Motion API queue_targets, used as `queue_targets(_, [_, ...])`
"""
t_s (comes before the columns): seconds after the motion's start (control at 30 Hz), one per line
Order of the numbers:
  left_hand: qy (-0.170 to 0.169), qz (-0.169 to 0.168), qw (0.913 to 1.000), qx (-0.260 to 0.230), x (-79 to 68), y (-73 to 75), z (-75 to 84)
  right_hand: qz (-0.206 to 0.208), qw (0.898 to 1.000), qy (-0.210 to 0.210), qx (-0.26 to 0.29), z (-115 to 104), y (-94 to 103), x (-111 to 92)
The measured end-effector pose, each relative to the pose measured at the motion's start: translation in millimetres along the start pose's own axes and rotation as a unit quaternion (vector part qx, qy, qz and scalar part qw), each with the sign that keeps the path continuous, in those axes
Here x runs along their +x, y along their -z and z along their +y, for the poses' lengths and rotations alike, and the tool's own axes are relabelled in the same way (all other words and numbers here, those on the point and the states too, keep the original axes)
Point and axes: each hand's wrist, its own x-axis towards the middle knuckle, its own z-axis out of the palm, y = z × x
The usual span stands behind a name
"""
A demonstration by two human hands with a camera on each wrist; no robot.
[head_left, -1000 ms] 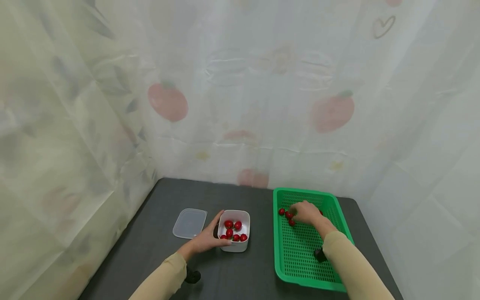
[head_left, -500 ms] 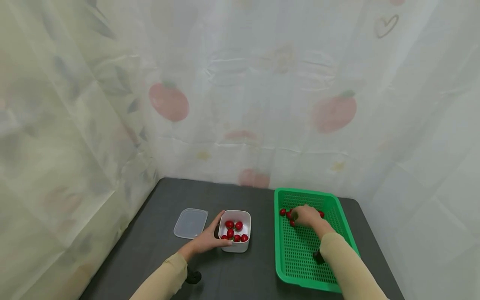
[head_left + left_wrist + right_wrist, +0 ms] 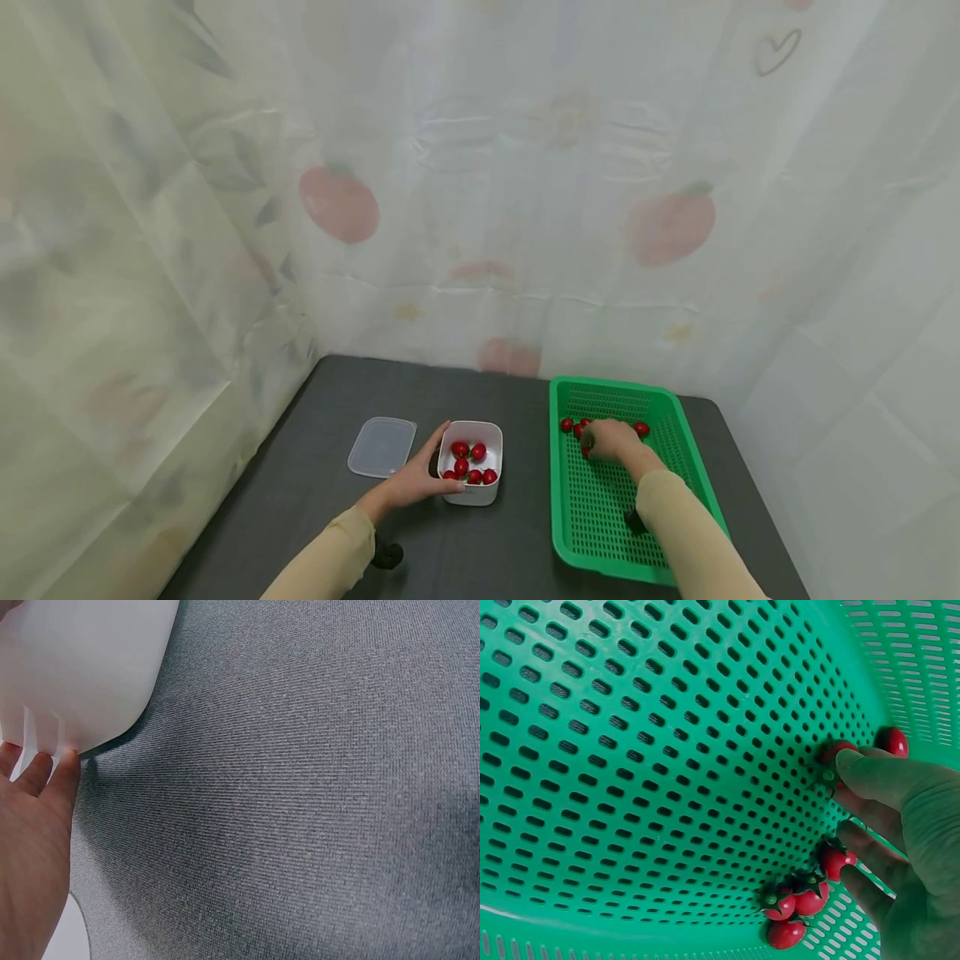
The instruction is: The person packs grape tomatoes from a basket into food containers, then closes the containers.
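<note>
My left hand [image 3: 412,480] grips the side of a small white square container [image 3: 476,495], thumb at the near rim and fingers along the left wall. Several red cherry tomatoes [image 3: 461,467] lie inside it. Over the far part of a green slotted basket [image 3: 557,500], my right hand [image 3: 611,440] reaches down. In the right wrist view, its thumb and index finger pinch a cherry tomato [image 3: 837,752] with a green stem. The other fingers hang beside a second tomato [image 3: 837,862]. More tomatoes [image 3: 785,934] are grouped at the basket's end, and one lies beyond the thumb [image 3: 892,742].
A translucent flat lid [image 3: 381,447] lies on the dark grey table [image 3: 442,392] left of the container. Curtains [image 3: 510,208] printed with fruit stand behind the table and at both sides. The basket's raised rim surrounds the right hand's work.
My right hand has shifted slightly left and nearer within the basket, uncovering a tomato to its right. The left hand and the container stay put.
</note>
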Motion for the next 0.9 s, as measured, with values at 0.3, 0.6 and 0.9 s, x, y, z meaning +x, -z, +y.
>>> queue_targets(0.3, [-0.002,0.002,1.0000,-0.005,0.0,0.2,1.1,-0.003,1.000,-0.006,0.005,0.0,-4.3,-1.1])
queue_targets(0.6, [-0.001,-0.002,0.9997,-0.024,1.6,0.2,-0.1,-0.007,1.000,-0.005,0.010,-3.4,-0.5,-6.9])
queue_targets(0.9, [-0.005,-0.006,0.9998,-0.019,3.4,0.0,0.6,-0.011,1.000,-0.009,0.007,-5.3,-0.6,-9.4])
